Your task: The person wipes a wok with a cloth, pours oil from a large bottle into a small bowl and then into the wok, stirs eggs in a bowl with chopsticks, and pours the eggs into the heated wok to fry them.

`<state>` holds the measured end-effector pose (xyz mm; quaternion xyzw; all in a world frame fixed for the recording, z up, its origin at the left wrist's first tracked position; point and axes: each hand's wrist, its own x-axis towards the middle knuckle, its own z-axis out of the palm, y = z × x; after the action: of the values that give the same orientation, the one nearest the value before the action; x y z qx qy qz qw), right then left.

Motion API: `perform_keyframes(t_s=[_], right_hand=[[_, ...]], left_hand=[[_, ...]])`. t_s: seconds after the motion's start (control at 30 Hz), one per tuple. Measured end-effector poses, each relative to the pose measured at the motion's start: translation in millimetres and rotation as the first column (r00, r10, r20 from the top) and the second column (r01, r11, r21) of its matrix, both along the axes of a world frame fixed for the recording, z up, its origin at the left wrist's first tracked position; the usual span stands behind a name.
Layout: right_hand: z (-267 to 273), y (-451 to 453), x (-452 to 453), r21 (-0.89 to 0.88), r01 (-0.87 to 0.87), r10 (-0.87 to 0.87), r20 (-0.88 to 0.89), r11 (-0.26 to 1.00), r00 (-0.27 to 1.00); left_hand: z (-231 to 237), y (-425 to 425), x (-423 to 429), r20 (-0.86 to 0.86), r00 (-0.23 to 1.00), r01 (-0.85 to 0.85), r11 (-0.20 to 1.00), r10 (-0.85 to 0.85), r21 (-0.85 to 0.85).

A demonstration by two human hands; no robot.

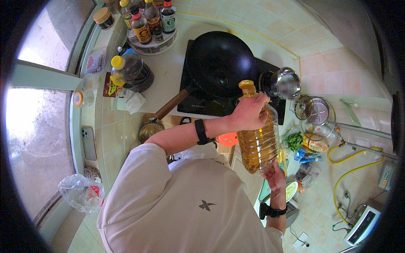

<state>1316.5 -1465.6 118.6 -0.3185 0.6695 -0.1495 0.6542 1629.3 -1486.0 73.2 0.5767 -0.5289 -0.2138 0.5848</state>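
A large clear plastic bottle of golden cooking oil (257,147) slants in front of me, its gold cap (246,84) toward the stove. My left hand (251,112) grips it just below the neck. At the base, my right hand (274,175) supports it from beneath. Beyond the cap, a black wok (221,63) rests on a black cooktop (202,107), its wooden handle (172,103) pointing toward me and left. I see dark oil-like sheen inside the wok but cannot tell what it is. A shiny metal pot (288,83) stands right of the wok.
Sauce bottles (141,28) crowd a round turntable at back left. A big dark bottle with a yellow cap (134,71) stands nearer. Glass lids (318,110) lean at right, beside leafy greens (294,141) and a bowl of pale green food (291,191). A phone (89,144) lies on the sill.
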Motion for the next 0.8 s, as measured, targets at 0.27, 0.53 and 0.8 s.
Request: perform_keyframes(t_s=[0.27,0.53,0.8], right_hand=[[-12,3,17,0.042,-0.005,-0.002,0.172,0.999,0.985],[-50,-4,43,0.292,0.057,-0.185,0.433,0.955,0.882],[-69,-1,67,0.335,0.052,-0.235,0.534,0.941,0.812]], left_hand=[[1,-2,2,0.059,0.997,-0.046,0.998,0.048,-0.039],[26,-1,2,0.058,0.998,0.011,0.994,-0.004,-0.108],[50,2,-1,0.146,0.987,0.084,0.983,-0.060,-0.161]])
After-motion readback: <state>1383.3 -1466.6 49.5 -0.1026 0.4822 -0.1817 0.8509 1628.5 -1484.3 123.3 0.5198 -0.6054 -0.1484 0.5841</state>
